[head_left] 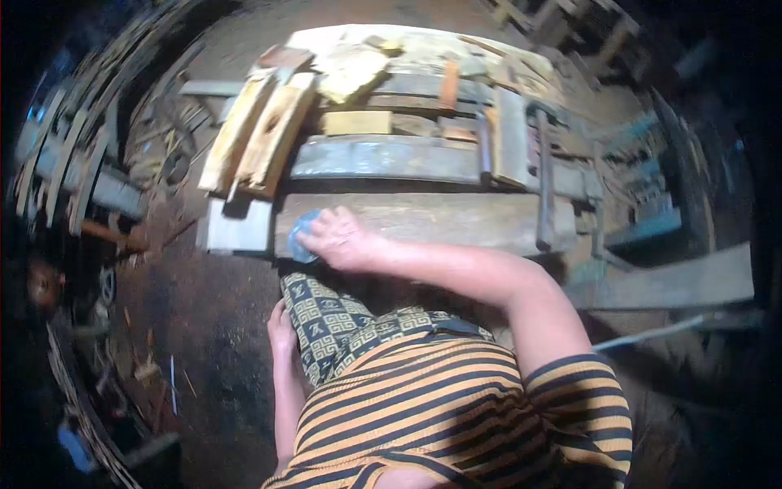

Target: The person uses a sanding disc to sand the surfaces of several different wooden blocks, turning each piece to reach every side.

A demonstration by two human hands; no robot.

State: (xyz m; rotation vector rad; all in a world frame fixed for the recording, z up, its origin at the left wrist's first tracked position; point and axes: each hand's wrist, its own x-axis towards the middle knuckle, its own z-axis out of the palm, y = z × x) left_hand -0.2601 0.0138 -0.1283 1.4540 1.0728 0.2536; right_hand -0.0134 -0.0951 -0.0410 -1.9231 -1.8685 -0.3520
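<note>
Bent over the near wooden plank (423, 216), my right hand (340, 238) has its fingers closed on a crumpled blue thing (303, 236), perhaps a cloth or thin plastic. The blue thing lies against the plank's left end, beside a pale block (239, 226). Down by the outer side of my patterned trouser leg (322, 322) rests my left hand (282, 328). Its fingers are partly hidden by the leg, but those in view look loosely apart, with nothing seen in them.
Two light timber pieces (275, 134) lie at the bench's left. Behind the plank are a grey board (383, 157), a yellow block (357, 123) and a metal bar (544, 179) at the right. A long board (676, 281) juts out on the right; scrap wood surrounds the bench.
</note>
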